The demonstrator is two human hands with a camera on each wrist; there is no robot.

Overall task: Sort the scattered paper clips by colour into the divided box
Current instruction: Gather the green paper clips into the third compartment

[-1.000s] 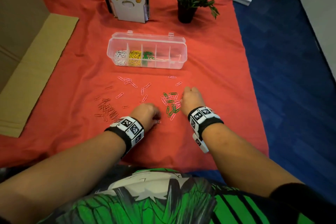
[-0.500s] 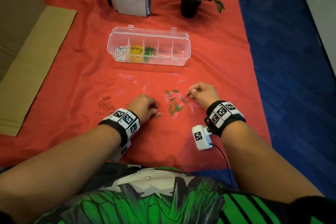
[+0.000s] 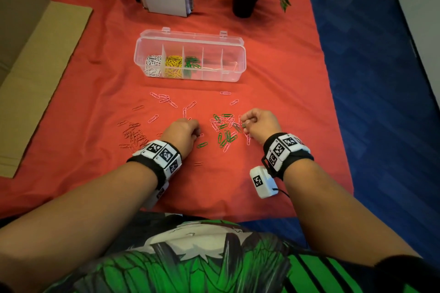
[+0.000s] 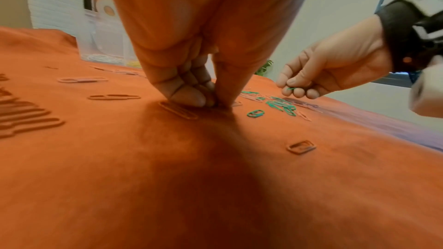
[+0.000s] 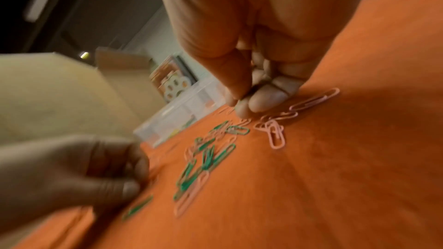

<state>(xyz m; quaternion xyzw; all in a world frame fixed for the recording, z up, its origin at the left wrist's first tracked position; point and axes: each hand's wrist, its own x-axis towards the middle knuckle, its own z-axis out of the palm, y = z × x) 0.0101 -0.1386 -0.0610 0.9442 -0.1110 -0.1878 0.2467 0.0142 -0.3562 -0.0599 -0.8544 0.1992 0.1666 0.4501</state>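
Mid-frame, my right hand (image 3: 258, 123) pinches green wire paper clips (image 4: 291, 88); my left hand (image 3: 182, 132) pinches at the cloth, contents unclear; next, the clear divided plastic box (image 3: 190, 38)'s green compartment

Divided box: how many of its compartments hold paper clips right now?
3 of 5 in the divided box: white clips leftmost, yellow clips next, green clips in the middle. The two right compartments look empty, though glare blurs them.

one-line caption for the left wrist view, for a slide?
Left hand pinches at the orange cloth while the right hand holds a green clip.
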